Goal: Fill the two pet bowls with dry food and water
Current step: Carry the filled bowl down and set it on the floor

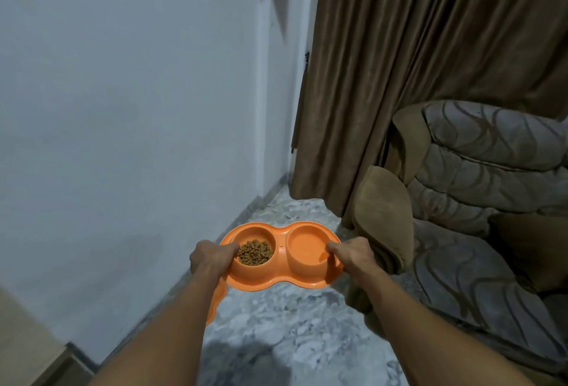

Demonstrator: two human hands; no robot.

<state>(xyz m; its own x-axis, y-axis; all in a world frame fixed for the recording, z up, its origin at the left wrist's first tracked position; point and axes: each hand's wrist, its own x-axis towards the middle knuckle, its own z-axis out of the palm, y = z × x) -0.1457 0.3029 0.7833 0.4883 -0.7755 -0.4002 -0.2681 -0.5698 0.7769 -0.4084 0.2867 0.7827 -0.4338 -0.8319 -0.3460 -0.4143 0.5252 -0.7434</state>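
An orange double pet bowl (pixel 280 281) is held level above the marble floor, between both my hands. Its left cup holds brown dry food (pixel 255 252). The right cup (pixel 307 247) looks orange inside, and whether it holds water I cannot tell. My left hand (pixel 212 257) grips the left rim, thumb over the edge next to the food. Over on the other end, my right hand (pixel 352 255) grips the right rim. Another orange piece (pixel 216 301) shows under my left forearm, mostly hidden.
A white wall (pixel 129 139) runs along the left to a corner. Brown curtains (pixel 399 62) hang at the back right. A patterned grey-brown sofa (pixel 479 201) with a brown cushion (pixel 384 219) stands close on the right. Grey marble floor (pixel 292 333) lies below.
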